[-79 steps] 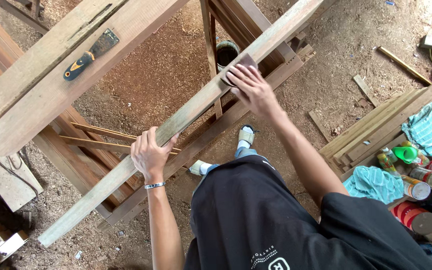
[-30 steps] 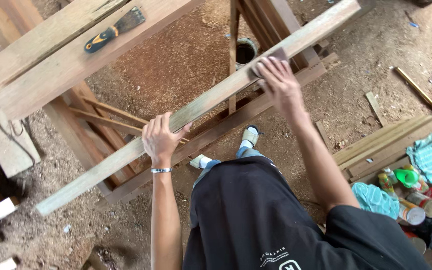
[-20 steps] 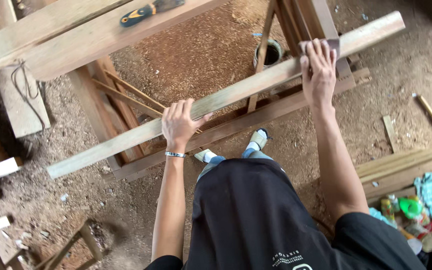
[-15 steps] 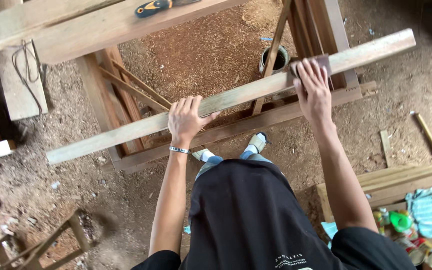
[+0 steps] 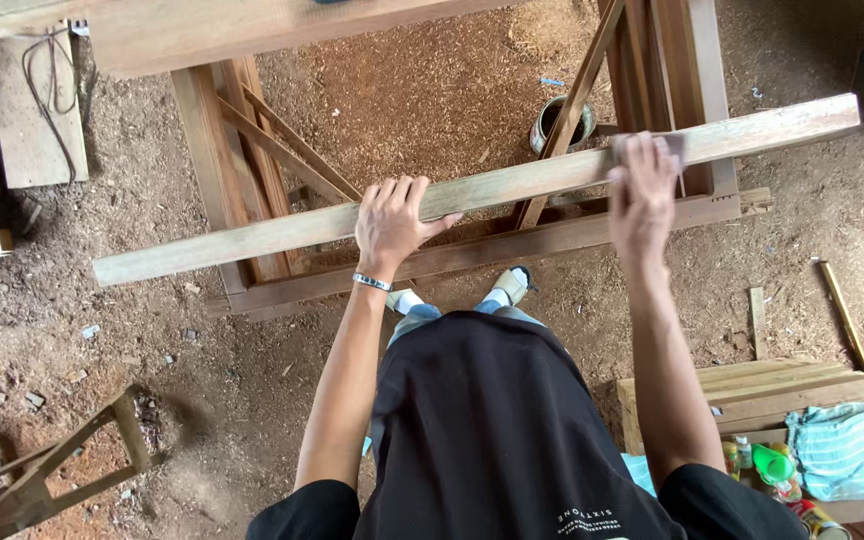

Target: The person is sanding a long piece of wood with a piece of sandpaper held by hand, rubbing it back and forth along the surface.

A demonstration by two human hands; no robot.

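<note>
Gripping the long plank [image 5: 512,185], left hand [image 5: 392,220] steadies; right hand [image 5: 642,190] presses flat (sandpaper [image 5: 674,148] beneath).

Sawdust-strewn dirt floor [image 5: 432,90], daylit

1. A round tin can [image 5: 559,121] with a dark open top is standing on the sawdust floor, beside the slanted wooden brace.
2. A green plastic bottle [image 5: 770,465] and a red-and-yellow tin [image 5: 820,520] are sitting by the plank stack's lower right corner.
</note>
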